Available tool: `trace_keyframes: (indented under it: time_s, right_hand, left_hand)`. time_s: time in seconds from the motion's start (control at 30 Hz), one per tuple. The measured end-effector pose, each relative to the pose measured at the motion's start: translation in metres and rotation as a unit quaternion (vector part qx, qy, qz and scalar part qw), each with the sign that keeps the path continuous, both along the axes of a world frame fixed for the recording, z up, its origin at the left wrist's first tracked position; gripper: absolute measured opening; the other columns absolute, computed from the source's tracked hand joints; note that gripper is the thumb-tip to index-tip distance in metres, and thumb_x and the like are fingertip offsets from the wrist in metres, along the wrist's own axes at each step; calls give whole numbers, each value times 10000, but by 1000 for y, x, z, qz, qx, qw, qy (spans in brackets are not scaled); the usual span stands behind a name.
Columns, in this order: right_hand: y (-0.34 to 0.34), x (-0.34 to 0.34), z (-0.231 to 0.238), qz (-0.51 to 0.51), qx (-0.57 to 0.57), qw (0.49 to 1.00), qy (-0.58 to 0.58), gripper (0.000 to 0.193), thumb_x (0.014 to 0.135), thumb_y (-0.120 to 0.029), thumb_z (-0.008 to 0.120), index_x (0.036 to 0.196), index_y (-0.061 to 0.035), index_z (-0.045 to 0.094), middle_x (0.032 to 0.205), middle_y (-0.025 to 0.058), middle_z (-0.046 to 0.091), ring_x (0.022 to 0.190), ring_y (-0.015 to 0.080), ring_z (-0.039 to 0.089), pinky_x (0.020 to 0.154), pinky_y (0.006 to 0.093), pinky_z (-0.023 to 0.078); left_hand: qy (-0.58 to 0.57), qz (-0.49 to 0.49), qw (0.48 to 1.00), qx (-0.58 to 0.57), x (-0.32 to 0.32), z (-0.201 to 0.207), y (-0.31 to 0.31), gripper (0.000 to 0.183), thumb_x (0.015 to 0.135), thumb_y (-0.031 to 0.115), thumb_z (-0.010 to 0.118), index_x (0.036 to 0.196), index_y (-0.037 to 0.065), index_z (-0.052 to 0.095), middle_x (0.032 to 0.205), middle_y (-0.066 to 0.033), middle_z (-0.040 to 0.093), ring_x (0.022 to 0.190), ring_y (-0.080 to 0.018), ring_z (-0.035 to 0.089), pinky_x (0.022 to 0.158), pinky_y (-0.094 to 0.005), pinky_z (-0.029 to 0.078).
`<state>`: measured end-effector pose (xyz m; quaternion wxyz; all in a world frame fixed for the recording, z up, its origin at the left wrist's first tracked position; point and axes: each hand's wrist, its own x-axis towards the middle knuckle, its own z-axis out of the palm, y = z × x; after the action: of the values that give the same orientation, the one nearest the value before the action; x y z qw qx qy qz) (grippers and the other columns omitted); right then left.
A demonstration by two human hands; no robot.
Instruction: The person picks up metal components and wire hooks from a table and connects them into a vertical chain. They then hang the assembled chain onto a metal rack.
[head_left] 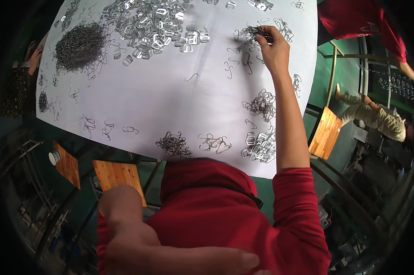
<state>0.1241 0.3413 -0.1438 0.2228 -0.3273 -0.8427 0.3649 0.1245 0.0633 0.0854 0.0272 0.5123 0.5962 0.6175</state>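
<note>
My right hand (273,43) reaches across the white tabletop to the far right. Its thumb and fingers are pinched on dark wire hooks (250,33) in a small loose pile; how many are held is hidden. Single S-shaped wire hooks (247,63) lie just left of that wrist. My left hand (170,256) is raised close to the camera at the bottom, bent inward. One digit stretches to the right; the other fingers are out of sight, and nothing held shows.
A dense heap of dark hooks (81,47) lies far left, beside a heap of silver metal buckles (152,27). Smaller hook piles (174,145) and buckles (262,147) line the near edge. Wooden stools (326,133) stand around. Other people, one in red (353,18), are at the sides.
</note>
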Motion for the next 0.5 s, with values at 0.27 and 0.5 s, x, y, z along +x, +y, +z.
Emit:
trace_keyframes:
  time_s: [0.27, 0.5]
  right_hand:
    - [17, 16, -1, 31, -13, 999, -21, 192, 822, -186, 602, 965, -75, 665, 863, 104, 681, 798, 175, 650, 733, 273, 479]
    - [31, 9, -10, -80, 220, 942, -239, 397, 769, -113, 625, 1158, -147, 550, 1164, 118, 548, 1073, 306, 520, 853, 409, 454]
  left_hand:
    - [-100, 43, 988, -111, 33, 25, -8, 45, 669, 138, 668, 706, 155, 648, 760, 63, 604, 645, -146, 565, 543, -240, 429]
    - [45, 150, 988, 1, -23, -40, -45, 47, 735, 61, 581, 750, 49, 624, 823, -32, 589, 817, -193, 555, 605, -292, 466]
